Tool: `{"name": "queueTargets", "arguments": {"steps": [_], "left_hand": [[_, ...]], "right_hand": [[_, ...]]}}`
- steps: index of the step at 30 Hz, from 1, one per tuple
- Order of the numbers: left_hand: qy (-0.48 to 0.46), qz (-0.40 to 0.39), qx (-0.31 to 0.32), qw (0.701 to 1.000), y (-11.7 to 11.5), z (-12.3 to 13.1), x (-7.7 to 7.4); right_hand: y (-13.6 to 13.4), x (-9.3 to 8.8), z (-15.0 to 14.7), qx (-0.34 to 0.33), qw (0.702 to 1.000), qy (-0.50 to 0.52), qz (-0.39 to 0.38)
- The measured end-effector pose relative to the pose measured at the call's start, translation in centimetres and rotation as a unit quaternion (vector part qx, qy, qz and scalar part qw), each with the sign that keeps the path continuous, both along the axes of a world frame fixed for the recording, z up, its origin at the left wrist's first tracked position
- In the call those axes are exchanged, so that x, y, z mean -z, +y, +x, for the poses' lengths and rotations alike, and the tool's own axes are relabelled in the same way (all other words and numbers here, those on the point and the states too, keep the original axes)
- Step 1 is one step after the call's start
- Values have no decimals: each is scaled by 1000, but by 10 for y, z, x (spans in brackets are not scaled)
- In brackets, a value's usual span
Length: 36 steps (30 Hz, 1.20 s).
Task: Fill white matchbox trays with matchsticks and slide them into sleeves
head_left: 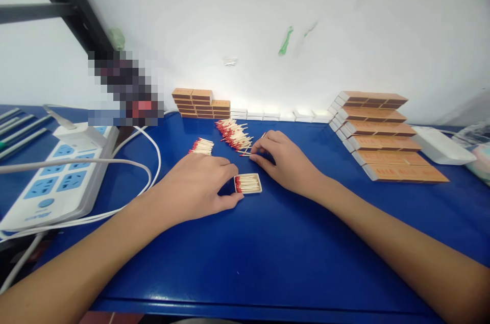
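A small white matchbox tray (261,190) lies on the blue table, partly filled with red-headed matches (247,183). My left hand (199,181) holds the tray's left end between thumb and fingers. Just beyond it, my right hand (285,160) has its fingers closed in a pinch at the near right edge of a loose match pile (233,134). A match (245,153) sticks out at those fingertips; how many they hold is unclear. Above my left hand lies a smaller bunch of matches (202,146), its near side hidden by the hand.
Closed matchboxes (202,104) stand stacked by the wall, with a row of white trays (271,113) beside them. Stepped stacks of matchboxes (390,143) and a white box-shaped object (442,145) are at right. A power strip (65,176) with looping white cables (156,155) occupies the left.
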<state>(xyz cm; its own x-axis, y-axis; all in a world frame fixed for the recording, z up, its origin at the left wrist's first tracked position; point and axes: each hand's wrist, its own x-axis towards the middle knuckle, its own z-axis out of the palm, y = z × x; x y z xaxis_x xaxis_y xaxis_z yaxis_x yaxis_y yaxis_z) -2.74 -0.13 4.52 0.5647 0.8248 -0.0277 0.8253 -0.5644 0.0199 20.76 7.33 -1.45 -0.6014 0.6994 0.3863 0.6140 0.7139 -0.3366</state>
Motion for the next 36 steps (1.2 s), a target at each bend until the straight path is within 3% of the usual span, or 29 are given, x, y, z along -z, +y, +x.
{"name": "queueTargets", "arguments": {"steps": [12, 25, 31, 36], "left_hand": [[-7, -3, 1, 1000, 0, 0, 0], [-2, -4, 0, 1000, 1, 0, 0], [-11, 4, -4, 1000, 2, -1, 2], [-9, 17, -10, 1000, 2, -2, 3]], "right_hand": [[-7, -7, -2, -15, 999, -35, 6], [-6, 4, -13, -3, 1000, 26, -4], [-7, -11, 1, -5, 1000, 16, -22], [-26, -29, 6, -65, 997, -3, -45]]}}
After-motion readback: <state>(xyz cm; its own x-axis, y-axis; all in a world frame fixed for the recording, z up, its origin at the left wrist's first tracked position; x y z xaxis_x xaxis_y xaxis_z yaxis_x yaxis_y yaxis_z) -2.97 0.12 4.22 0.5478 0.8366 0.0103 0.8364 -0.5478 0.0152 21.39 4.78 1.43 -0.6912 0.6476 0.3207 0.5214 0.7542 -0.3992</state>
